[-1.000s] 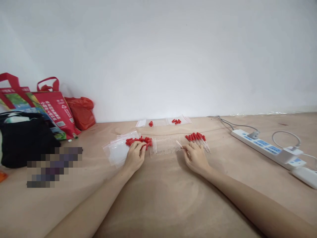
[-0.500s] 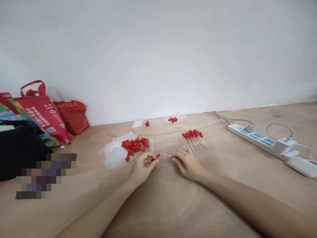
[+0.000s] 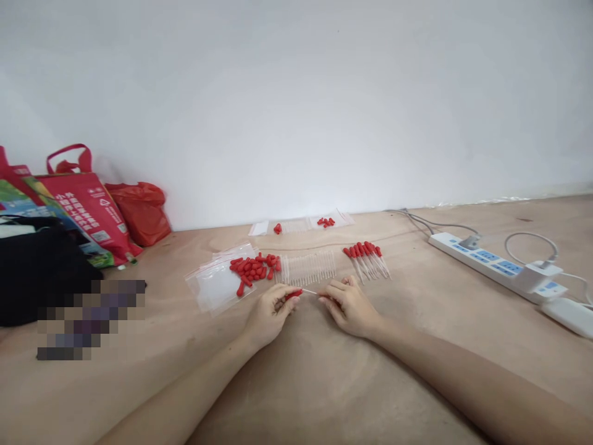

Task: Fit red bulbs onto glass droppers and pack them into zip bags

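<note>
Between the fingers of my left hand is a red rubber dropper bulb, partly covered by them. My right hand pinches a thin clear dropper tube, whose left end meets the bulb's mouth; whether it is inside I cannot tell. Just beyond my hands lies a row of clear tubes. Left of it a pile of loose red bulbs rests partly on clear zip bags. Several droppers with red bulbs fitted lie side by side beyond my right hand.
More zip bags and small red bulbs lie near the wall. A white power strip with cables stands on the right. Red bags and a black bag sit at left, near a pixelated dark object.
The gap between the bulb and the tube has closed, and their ends now meet. Both hands keep their grips. The view has shifted slightly.
</note>
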`<state>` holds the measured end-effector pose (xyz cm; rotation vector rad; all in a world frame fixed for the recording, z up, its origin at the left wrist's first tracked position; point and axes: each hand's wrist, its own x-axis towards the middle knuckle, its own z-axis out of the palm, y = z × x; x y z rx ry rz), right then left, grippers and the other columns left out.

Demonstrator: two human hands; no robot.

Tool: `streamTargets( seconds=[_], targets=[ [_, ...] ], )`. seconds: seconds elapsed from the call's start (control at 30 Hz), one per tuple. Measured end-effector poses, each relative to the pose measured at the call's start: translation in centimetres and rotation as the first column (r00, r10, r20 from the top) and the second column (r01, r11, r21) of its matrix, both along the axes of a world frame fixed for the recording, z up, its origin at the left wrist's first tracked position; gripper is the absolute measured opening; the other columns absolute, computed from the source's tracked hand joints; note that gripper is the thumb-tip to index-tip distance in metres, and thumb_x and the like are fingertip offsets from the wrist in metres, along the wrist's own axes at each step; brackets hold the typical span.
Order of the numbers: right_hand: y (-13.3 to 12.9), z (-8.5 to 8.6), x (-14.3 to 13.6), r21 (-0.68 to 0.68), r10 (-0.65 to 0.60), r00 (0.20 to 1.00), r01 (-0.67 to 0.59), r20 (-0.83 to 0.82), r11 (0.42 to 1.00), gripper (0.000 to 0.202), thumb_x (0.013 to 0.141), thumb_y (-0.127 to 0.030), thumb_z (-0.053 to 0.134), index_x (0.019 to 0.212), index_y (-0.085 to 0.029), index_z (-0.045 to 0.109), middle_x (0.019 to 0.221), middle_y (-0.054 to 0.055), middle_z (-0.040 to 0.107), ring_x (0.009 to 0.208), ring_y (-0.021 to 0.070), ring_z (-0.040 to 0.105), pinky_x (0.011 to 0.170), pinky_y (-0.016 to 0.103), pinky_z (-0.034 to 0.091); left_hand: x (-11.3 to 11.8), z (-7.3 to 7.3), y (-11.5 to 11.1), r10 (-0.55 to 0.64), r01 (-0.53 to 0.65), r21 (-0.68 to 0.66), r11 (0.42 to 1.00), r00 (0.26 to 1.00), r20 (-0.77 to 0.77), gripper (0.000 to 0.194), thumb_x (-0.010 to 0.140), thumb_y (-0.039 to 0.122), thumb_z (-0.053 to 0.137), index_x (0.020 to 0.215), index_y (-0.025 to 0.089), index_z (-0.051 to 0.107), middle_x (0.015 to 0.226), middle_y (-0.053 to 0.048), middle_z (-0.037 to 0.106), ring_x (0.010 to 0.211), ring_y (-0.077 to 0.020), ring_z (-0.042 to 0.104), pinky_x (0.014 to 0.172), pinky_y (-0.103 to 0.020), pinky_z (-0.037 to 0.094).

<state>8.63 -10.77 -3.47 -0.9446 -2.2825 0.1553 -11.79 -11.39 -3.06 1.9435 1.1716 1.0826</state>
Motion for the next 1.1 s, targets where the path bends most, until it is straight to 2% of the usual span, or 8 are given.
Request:
streamTargets(
  seconds=[0.1, 0.23, 0.33, 0.53, 0.67, 0.8, 1.1],
  targets=[
    [0.1, 0.0, 0.1, -0.021, 0.043, 0.999, -0.043, 0.012, 0.999, 0.016, 0.084, -0.019, 0.043, 0.090, -0.018, 0.058, 0.078, 0.002, 0.062, 0.068, 0.0115, 0.051, 0.071, 0.029, 0.025, -0.1, 0.2, 0.0, 0.003, 0.005, 0.079, 0.997, 0.995, -0.095, 0.019, 0.081, 0.028, 0.048, 0.088, 0.017, 0.062, 0.078, -0.002, 0.056, 0.058, -0.0102, 0.052, 0.052, -0.022, 0.044],
    [0.3, 0.2, 0.5, -0.029, 0.091, 0.995, -0.091, 0.027, 0.995, 0.017, 0.085, -0.019, 0.043, 0.090, -0.019, 0.059, 0.080, 0.001, 0.063, 0.069, 0.0110, 0.052, 0.071, 0.029, 0.023, 0.0, 0.8, -0.4, -0.014, 0.045, 0.154, 0.987, 0.981, -0.196, 0.019, 0.082, 0.025, 0.047, 0.081, 0.016, 0.063, 0.072, -0.001, 0.055, 0.061, -0.0111, 0.051, 0.056, -0.022, 0.041],
    [0.6, 0.4, 0.8, 0.005, 0.115, 0.991, -0.116, 0.074, 0.993, 0.019, 0.085, -0.018, 0.042, 0.089, -0.019, 0.061, 0.080, 0.001, 0.063, 0.068, 0.0103, 0.052, 0.071, 0.030, 0.021, 0.2, 1.3, -0.7, -0.045, 0.087, 0.163, 0.983, 0.968, -0.247, 0.019, 0.083, 0.022, 0.046, 0.078, 0.015, 0.063, 0.072, -0.002, 0.056, 0.064, -0.0117, 0.052, 0.060, -0.023, 0.041],
    [0.9, 0.6, 0.9, 0.170, 0.069, 0.978, -0.103, 0.195, 0.980, 0.024, 0.080, -0.009, 0.041, 0.083, -0.019, 0.062, 0.076, 0.001, 0.061, 0.064, 0.0096, 0.047, 0.069, 0.031, 0.018, 0.4, 1.3, -0.9, -0.039, 0.091, 0.163, 0.982, 0.953, -0.299, 0.018, 0.082, 0.019, 0.047, 0.078, 0.016, 0.065, 0.072, -0.002, 0.058, 0.064, -0.0116, 0.053, 0.059, -0.022, 0.041],
    [0.5, 0.6, 0.7, 0.188, 0.036, 0.973, -0.079, 0.226, 0.979, 0.020, 0.078, -0.011, 0.043, 0.081, -0.018, 0.061, 0.072, 0.001, 0.060, 0.060, 0.0095, 0.043, 0.066, 0.031, 0.018, 0.4, 1.2, -0.9, -0.008, 0.073, 0.195, 0.978, 0.948, -0.317, 0.018, 0.081, 0.021, 0.049, 0.076, 0.016, 0.065, 0.068, -0.001, 0.058, 0.059, -0.0109, 0.053, 0.056, -0.022, 0.040],
    [-0.1, 0.8, 0.5, 0.125, 0.058, 0.976, -0.086, 0.211, 0.988, 0.019, 0.081, -0.014, 0.041, 0.083, -0.017, 0.060, 0.072, 0.001, 0.060, 0.060, 0.0099, 0.043, 0.065, 0.030, 0.018, 0.3, 1.1, -1.1, -0.010, 0.103, 0.256, 0.961, 0.939, -0.343, 0.017, 0.081, 0.022, 0.050, 0.077, 0.015, 0.065, 0.068, -0.002, 0.057, 0.058, -0.0105, 0.052, 0.055, -0.021, 0.039],
    [-0.3, 1.0, -0.3, -0.143, 0.140, 0.980, -0.120, 0.139, 0.982, 0.020, 0.084, -0.019, 0.038, 0.074, -0.016, 0.055, 0.072, 0.001, 0.063, 0.066, 0.0113, 0.050, 0.066, 0.028, 0.020, 0.3, 0.7, -1.4, -0.060, 0.201, 0.350, 0.915, 0.925, -0.376, 0.015, 0.082, 0.020, 0.048, 0.079, 0.015, 0.061, 0.071, -0.003, 0.056, 0.063, -0.0110, 0.052, 0.059, -0.021, 0.041]
  ],
)
